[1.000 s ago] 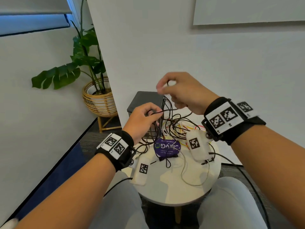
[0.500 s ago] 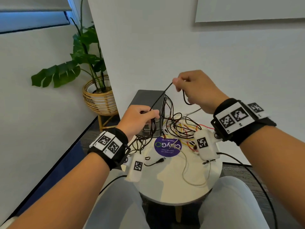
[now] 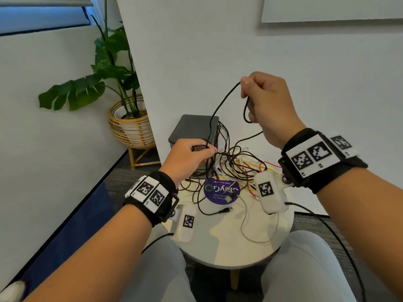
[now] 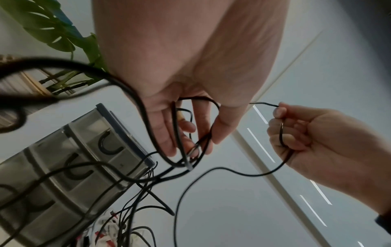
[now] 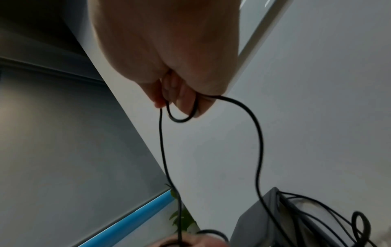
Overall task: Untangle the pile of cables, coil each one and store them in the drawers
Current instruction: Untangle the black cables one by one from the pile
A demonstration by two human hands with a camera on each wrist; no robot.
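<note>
Black cable (image 3: 220, 105) pinched by right hand (image 3: 267, 107) upper centre; left hand (image 3: 187, 159) fingers (image 4: 222, 127) grip strands above bench (image 3: 229, 247) tangle.

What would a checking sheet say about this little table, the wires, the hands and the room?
Surface: round cream table, partly bare near the person.
Job's things: tangled pile of black, red, yellow and white cables; grey plastic drawer unit, its drawers shut in the left wrist view.
Clutter: round purple sticker on the tabletop.
Grippers: left hand grips black cable loops low by the drawers; right hand pinches the thin black cable raised above the pile.
Cables: that black cable runs between the two hands; a loose plug end lies on the table.
Surroundings: green leafy plant in a wicker basket, white wall, grey carpet.
</note>
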